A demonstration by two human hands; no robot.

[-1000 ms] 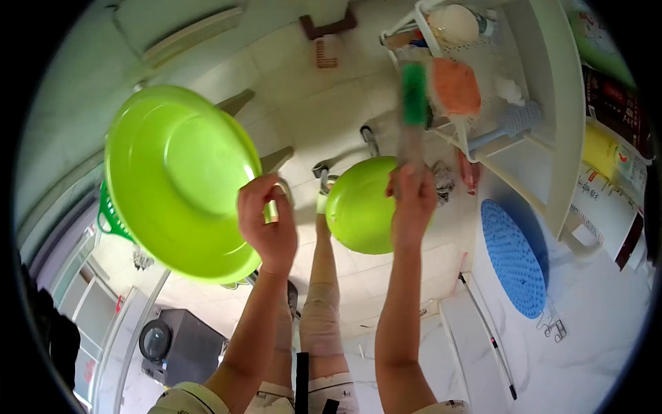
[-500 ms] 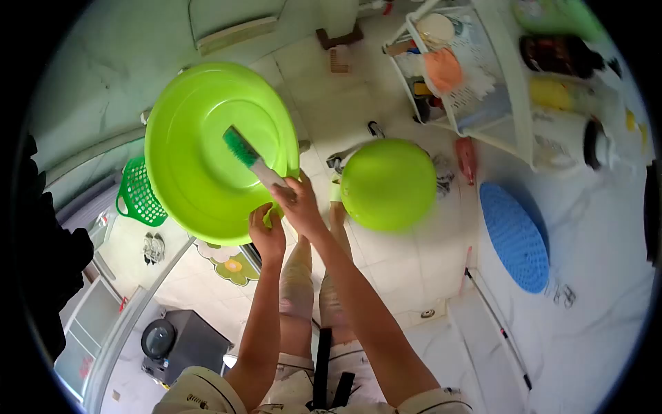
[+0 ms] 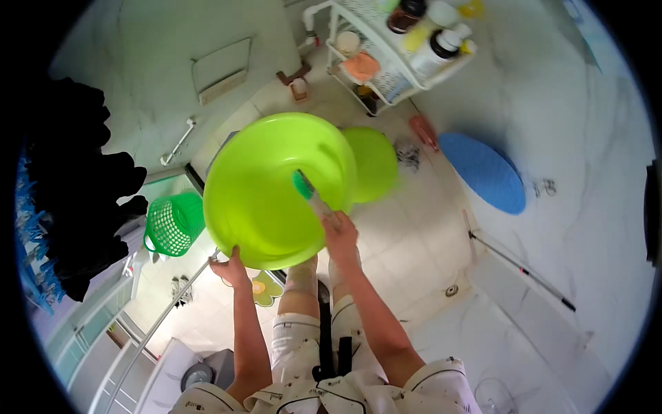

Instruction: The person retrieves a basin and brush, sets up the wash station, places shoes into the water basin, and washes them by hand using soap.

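Observation:
A large lime-green basin (image 3: 265, 207) is held up in front of my legs, tilted so that its inside faces me. My left hand (image 3: 233, 269) grips the near left part of its rim, with the thumb up at the edge. In my right hand (image 3: 341, 238) is the pale handle of a scrub brush (image 3: 303, 185), at the basin's right near rim. The brush's green bristles reach over the basin's inside. Whether my right fingers also press on the rim, I cannot tell. Behind the basin, partly covered, sits a second lime-green round item (image 3: 376, 165).
At the left stands a green perforated basket (image 3: 176, 224). A white shelf rack (image 3: 420, 86) with bottles is at the back right. A blue oval board (image 3: 483, 172) leans on the right wall, above a thin pole (image 3: 524, 271). Dark hanging cloth (image 3: 83, 186) fills the far left.
My left hand has moved left along the rim, away from my right hand. Both the basin and the brush sit lower and further right in view, and the camera has turned.

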